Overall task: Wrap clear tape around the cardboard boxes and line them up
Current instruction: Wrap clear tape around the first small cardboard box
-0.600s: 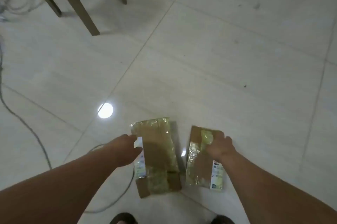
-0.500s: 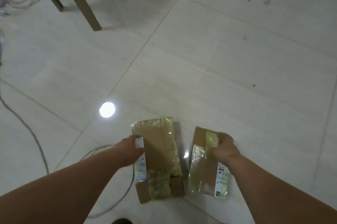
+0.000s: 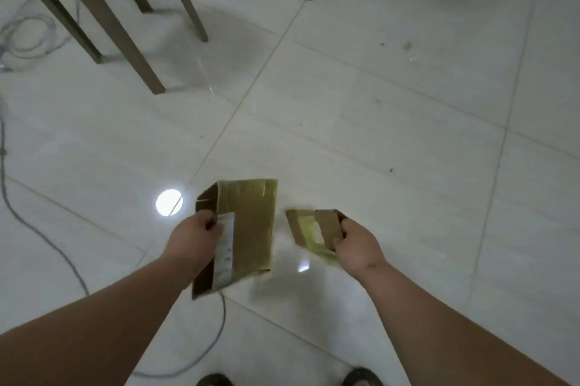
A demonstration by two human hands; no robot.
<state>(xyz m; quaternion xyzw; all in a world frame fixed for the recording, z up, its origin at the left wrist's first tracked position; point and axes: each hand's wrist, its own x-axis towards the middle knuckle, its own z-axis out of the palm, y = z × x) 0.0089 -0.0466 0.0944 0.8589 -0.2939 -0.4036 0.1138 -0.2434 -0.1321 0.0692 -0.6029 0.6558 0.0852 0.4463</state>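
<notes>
At frame centre, the larger taped cardboard box (image 3: 248, 228) is gripped along its labelled edge by the left hand (image 3: 193, 236). Just right of it, apart, the right hand (image 3: 356, 242) clutches the smaller taped box (image 3: 315, 230). Both look wrapped, so lining up seems under way; next they need setting down side by side.

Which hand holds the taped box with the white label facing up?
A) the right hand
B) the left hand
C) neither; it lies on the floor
B: the left hand grips the larger taped box by its left edge, beside the white label; the right hand holds the smaller taped box.
</notes>
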